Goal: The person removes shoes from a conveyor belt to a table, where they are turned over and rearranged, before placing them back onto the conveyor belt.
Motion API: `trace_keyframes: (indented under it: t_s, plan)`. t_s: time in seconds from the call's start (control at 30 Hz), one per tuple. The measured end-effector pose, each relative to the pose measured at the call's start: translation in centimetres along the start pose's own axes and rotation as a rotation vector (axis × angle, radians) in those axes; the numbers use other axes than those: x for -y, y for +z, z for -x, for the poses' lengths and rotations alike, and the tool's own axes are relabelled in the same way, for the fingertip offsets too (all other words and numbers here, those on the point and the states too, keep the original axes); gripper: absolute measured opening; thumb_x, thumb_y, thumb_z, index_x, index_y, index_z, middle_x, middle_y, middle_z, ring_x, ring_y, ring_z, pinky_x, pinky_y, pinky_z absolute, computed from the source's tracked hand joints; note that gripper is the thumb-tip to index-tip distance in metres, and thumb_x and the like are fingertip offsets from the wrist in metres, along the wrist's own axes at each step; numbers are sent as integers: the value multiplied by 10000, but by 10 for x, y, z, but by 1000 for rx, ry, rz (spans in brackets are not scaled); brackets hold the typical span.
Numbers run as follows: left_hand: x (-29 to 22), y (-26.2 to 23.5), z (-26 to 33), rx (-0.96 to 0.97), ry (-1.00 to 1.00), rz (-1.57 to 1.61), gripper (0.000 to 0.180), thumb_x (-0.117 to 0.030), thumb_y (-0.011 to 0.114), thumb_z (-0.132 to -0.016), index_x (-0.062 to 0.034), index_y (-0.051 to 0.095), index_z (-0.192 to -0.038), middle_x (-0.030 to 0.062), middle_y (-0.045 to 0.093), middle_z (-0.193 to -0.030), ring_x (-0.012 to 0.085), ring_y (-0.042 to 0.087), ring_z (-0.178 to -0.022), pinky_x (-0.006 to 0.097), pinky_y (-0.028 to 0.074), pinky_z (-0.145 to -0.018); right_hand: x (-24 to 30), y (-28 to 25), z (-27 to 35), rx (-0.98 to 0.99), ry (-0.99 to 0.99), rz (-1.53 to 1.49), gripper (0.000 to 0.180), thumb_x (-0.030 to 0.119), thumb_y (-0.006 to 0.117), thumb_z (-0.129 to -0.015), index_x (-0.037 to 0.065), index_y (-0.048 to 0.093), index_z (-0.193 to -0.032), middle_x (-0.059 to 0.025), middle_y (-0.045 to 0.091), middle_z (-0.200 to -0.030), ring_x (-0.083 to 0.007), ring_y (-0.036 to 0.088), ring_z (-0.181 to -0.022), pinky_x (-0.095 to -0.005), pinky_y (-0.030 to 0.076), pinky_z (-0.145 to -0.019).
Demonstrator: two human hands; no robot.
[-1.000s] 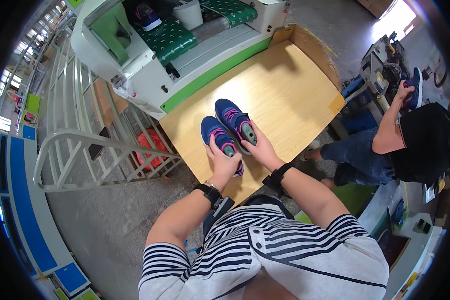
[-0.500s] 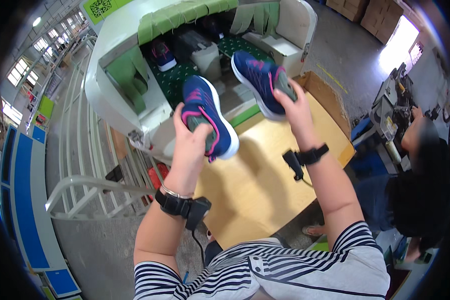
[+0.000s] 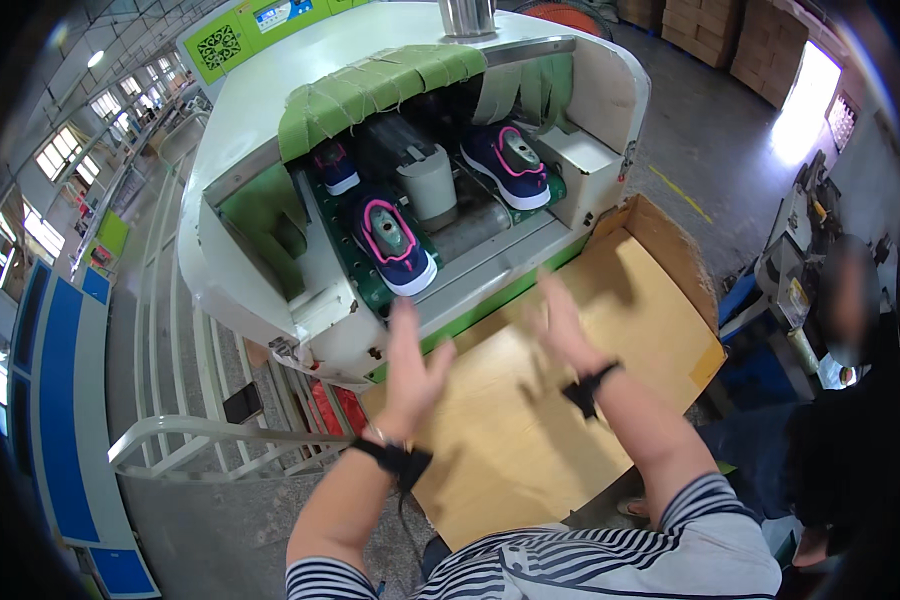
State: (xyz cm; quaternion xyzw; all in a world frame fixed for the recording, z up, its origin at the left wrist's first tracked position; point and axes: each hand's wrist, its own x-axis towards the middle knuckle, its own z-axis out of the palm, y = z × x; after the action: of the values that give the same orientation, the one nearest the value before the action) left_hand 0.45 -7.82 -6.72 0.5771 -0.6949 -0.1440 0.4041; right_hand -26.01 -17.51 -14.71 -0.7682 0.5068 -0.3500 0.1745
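Observation:
Two navy running shoes with pink collar trim, white soles and grey-green lasts inside rest on the green dotted belts in the mouth of a white machine. The left shoe (image 3: 394,248) sits toe inward at the belt's near end, and the right shoe (image 3: 508,166) stands on the other belt. My left hand (image 3: 413,370), fingers apart and holding nothing, is just below the left shoe's heel without gripping it. Over the wooden board (image 3: 510,440) my right hand (image 3: 562,325) is empty, its fingers spread and somewhat blurred. Another shoe (image 3: 335,169) lies deeper on the left belt.
The white machine (image 3: 240,110) has a green fabric flap (image 3: 380,90) over its opening and a metal cup (image 3: 467,17) on top. A cardboard sheet (image 3: 660,240) edges the board. Metal rails (image 3: 220,435) run at left. A person in dark clothes (image 3: 840,430) is at right.
Both hands have let go of the shoes, which now rest on the belts inside the machine's mouth. My hands have drawn back toward me.

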Motion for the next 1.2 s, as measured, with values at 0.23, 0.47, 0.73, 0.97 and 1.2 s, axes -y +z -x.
trace_keyframes:
  t_s: [0.23, 0.47, 0.73, 0.97, 1.2]
  plan:
    - [44, 27, 266, 915, -115, -519, 1063, -725, 535, -818, -74, 138, -1559, 280, 27, -1598, 503, 18, -1463, 699, 72, -1109, 32, -51, 300, 786, 13, 320, 1048, 559, 748, -726, 133, 236, -1536, -209, 168, -1589, -455, 114, -1463, -645, 144, -1139]
    - [50, 32, 275, 911, -111, -563, 1120, -753, 561, -775, -78, 132, -1559, 289, 7, -1596, 525, 29, -1453, 694, 75, -1111, 44, -57, 329, 734, 94, 260, 1061, 533, 783, -690, 183, 247, -1536, -155, 163, -1609, -418, 115, -1476, -638, 148, -1144]
    - [49, 32, 276, 814, -122, -557, 1116, -742, 601, -754, -131, 138, -1565, 227, 20, -1618, 470, 44, -1474, 691, 105, -1111, 64, -41, 353, 659, 212, 289, 959, 396, 769, -761, 149, 251, -1530, -179, 178, -1599, -420, 161, -1468, -590, 194, -1157]
    - [47, 32, 276, 818, -195, -518, 1131, -710, 665, -722, -165, 145, -1566, 202, 36, -1624, 450, 49, -1480, 695, 108, -1110, 70, -35, 356, 675, 233, 342, 845, 370, 670, -852, 139, 234, -1538, -201, 145, -1603, -422, 115, -1478, -593, 171, -1159]
    - [52, 34, 280, 545, -326, -353, 900, -379, 714, -795, -87, 258, -1513, 217, 284, -1551, 406, 275, -1431, 607, 249, -1113, 69, -31, 357, 728, 265, 326, 848, 368, 648, -877, 150, 187, -1555, -198, 72, -1618, -414, 51, -1490, -582, 124, -1172]
